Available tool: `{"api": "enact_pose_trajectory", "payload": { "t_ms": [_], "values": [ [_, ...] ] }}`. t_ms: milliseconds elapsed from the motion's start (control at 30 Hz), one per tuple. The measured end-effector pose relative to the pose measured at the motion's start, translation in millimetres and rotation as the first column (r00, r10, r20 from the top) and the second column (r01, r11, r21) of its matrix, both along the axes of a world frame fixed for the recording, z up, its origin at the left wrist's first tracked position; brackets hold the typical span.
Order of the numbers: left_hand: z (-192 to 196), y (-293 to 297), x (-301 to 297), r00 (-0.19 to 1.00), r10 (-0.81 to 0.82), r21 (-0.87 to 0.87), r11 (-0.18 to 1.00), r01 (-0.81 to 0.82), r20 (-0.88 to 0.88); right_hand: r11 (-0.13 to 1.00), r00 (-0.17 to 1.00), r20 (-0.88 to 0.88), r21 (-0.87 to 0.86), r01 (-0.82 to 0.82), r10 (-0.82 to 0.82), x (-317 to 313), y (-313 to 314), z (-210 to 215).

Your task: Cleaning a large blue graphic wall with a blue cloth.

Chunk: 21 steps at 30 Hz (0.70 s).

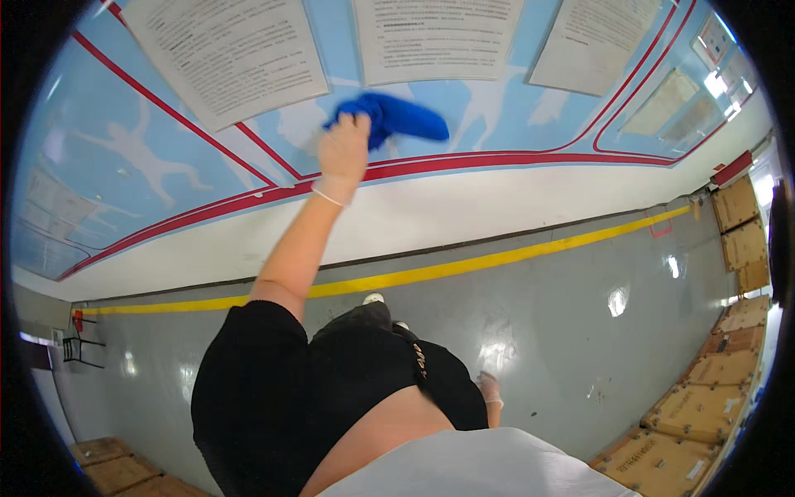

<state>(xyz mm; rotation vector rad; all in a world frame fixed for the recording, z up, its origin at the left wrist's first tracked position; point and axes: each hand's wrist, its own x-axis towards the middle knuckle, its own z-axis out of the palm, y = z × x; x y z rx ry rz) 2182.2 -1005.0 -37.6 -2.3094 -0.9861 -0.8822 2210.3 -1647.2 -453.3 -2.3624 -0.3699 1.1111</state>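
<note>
My left hand [344,153], in a thin clear glove, is closed on a blue cloth [406,120]. The arm stretches forward to a light blue wall panel [281,137] with white figures and red stripes. Against the panel, just under the printed sheets, the cloth bunches at my fingers, its loose end trailing to the right and slightly blurred. Low at my right side hangs my right hand [490,388], also gloved. It is small and partly hidden by my sleeve; its fingers look loosely extended, with nothing seen in them.
White printed sheets [439,41] are mounted on the panel. A yellow line [464,269] runs along the grey floor [546,331] near the wall's foot. Wooden crates [700,410] line the right side, and more crates [116,472] stand lower left. A black chair [79,348] is far left.
</note>
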Motion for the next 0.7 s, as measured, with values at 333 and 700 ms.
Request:
{"api": "enact_pose_trajectory", "payload": {
  "t_ms": [333, 700],
  "values": [
    [-52, -95, -37, 0.636, -0.456, -0.618, 0.211, 0.757, 0.623, 0.509, 0.972, -0.099, 0.838, 0.197, -0.214, 41, 268, 285],
    [40, -35, -117, 0.403, -0.442, -0.3, 0.285, 0.91, 0.802, 0.324, 0.925, 0.378, 0.871, -0.369, 0.035, 23, 493, 511]
  ]
}}
